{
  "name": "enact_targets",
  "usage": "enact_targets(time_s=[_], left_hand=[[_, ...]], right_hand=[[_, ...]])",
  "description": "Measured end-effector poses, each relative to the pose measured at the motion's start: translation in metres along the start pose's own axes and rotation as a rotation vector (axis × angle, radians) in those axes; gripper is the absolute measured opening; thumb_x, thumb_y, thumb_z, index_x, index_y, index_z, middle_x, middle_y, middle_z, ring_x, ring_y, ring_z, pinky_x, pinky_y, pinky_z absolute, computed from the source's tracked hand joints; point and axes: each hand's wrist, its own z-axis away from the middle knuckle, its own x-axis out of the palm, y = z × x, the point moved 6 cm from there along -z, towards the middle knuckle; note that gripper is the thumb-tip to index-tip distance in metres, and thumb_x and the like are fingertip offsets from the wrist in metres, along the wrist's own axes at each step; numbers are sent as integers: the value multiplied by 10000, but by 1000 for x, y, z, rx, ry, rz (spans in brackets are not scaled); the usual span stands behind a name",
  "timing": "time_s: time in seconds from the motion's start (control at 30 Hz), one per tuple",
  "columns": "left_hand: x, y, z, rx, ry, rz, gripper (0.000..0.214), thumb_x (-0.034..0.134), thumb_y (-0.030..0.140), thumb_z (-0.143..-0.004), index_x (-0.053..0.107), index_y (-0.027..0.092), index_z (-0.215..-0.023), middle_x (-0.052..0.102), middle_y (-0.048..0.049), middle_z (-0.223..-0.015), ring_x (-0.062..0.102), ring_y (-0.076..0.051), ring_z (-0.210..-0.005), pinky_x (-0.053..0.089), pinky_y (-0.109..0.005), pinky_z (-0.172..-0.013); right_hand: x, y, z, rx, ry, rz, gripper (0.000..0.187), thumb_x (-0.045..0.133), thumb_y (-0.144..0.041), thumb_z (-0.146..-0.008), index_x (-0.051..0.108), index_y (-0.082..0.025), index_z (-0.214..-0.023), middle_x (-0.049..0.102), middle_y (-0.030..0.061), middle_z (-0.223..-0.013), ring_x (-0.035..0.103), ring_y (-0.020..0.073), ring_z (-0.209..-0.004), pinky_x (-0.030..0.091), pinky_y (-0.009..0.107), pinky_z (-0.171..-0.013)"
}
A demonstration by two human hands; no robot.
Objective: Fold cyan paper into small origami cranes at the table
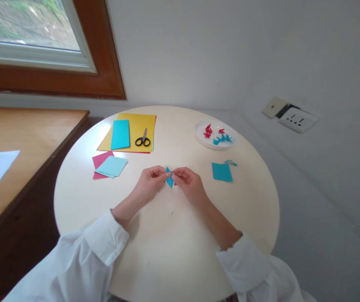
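Between my hands, over the middle of the round table, is a small folded piece of blue origami paper [170, 181], shaped like a narrow diamond. My left hand [153, 178] pinches its left side between thumb and fingers. From the right, my right hand [189, 182] pinches the same paper, its thumb near the middle. Part of the paper is hidden behind the fingertips. To the right of my right hand lie a blue paper square [222, 172] and a thin curled blue paper strip [231, 162].
A white dish [216, 145] at the back right holds small red and blue folded paper pieces. Back left, scissors [143, 139] and a blue paper rectangle [120, 134] lie on yellow sheets [138, 119]. Pale blue squares [113, 166] overlap pink paper [102, 159] on the white table [167, 260].
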Motion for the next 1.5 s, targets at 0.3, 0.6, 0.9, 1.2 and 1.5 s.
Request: enact_targets(time_s=[0.3,0.6,0.9,1.2,1.5], left_hand=[[3,-2,3,-51,16,143,172,723,277,-656,624,137,-637,577,20,-555,510,-84,-539,380,-219,-543],[-4,5,2,-56,134,173,157,729,244,-598,627,126,-605,597,7,-585,534,-88,-574,406,-215,-580],[-2,9,4,-52,91,122,186,705,228,-636,548,164,-713,623,20,-675,617,-129,-696,497,-295,-722],[0,12,3,71,-33,-257,203,651,275,-712,587,167,-872,676,-30,-692,639,-163,-640,497,-288,-622],[1,12,4,47,3,-199,127,632,245,-700,612,168,-800,640,-2,-652,597,-131,-580,476,-262,-587]], right_hand=[[6,3,3,6,-97,228,174,620,-332,-686,606,-169,-626,610,-15,-598,515,106,-561,400,256,-574],[-3,-4,0,28,8,126,156,680,-300,-633,627,-179,-717,645,-17,-583,585,126,-558,454,266,-598],[-10,-3,-3,-31,-6,228,214,584,-293,-715,652,-171,-877,683,20,-707,617,134,-591,490,276,-602],[-9,-5,-4,-123,-34,301,188,545,-270,-753,664,-186,-871,684,29,-786,611,135,-661,489,268,-619],[-12,-9,-2,-99,48,260,358,516,-397,-806,599,-181,-1079,656,0,-625,646,147,-591,498,269,-600]])
